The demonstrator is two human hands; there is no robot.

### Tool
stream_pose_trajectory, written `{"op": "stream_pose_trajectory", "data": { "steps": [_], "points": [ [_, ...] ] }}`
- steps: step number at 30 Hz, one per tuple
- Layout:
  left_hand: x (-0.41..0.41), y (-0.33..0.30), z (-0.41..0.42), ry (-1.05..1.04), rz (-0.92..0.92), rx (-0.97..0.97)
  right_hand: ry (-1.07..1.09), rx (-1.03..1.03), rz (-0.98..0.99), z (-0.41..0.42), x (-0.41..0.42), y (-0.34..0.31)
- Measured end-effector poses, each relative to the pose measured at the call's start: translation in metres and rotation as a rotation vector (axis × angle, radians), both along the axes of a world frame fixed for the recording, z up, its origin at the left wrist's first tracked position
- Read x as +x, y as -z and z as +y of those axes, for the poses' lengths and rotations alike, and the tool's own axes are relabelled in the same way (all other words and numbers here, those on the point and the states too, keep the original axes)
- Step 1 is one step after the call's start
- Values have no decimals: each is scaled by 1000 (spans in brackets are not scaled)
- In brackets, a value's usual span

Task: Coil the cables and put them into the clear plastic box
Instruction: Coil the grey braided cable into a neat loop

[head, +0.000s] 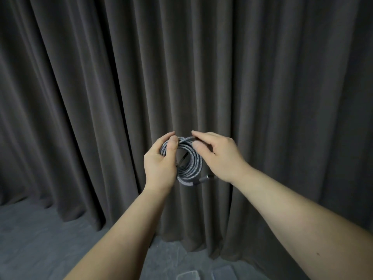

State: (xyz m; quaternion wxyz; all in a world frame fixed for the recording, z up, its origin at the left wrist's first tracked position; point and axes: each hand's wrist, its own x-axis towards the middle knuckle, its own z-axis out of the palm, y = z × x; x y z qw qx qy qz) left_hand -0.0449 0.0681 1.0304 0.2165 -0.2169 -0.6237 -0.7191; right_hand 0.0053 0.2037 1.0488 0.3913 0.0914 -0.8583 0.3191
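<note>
A grey braided cable (pixel 191 160) is wound into a round coil and held up in front of a dark curtain. My left hand (pixel 161 160) grips the coil's left side, thumb across the loops. My right hand (pixel 219 153) pinches the strand at the coil's top between thumb and forefinger. A plug end (pixel 209 176) sticks out at the coil's lower right, beside my right wrist. Corners of the clear plastic box (pixel 188 275) show at the bottom edge, between my forearms.
A dark pleated curtain (pixel 262 87) fills the background and reaches down to a grey carpeted surface (pixel 36 239). A second clear plastic piece (pixel 224 273) lies next to the box at the bottom edge.
</note>
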Motion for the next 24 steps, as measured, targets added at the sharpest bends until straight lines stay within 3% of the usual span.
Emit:
{"op": "stream_pose_trajectory", "data": {
  "steps": [4, 8, 10, 16, 24],
  "points": [
    [3, -3, 0, 6, 2, 25, -178, -113, -207, -4, -1, 2],
    [2, -6, 1, 6, 11, 35, -127, 61, -302, -1, -1, -2],
    [2, -6, 1, 2, 11, 42, -141, 26, -307, 1, -4, -4],
    [-2, -8, 5, 33, 30, 77, -439, -445, -272, 1, -9, -6],
    [-2, -11, 13, 97, -26, 171, -706, -863, -212, 7, -17, 9]
  ]
}}
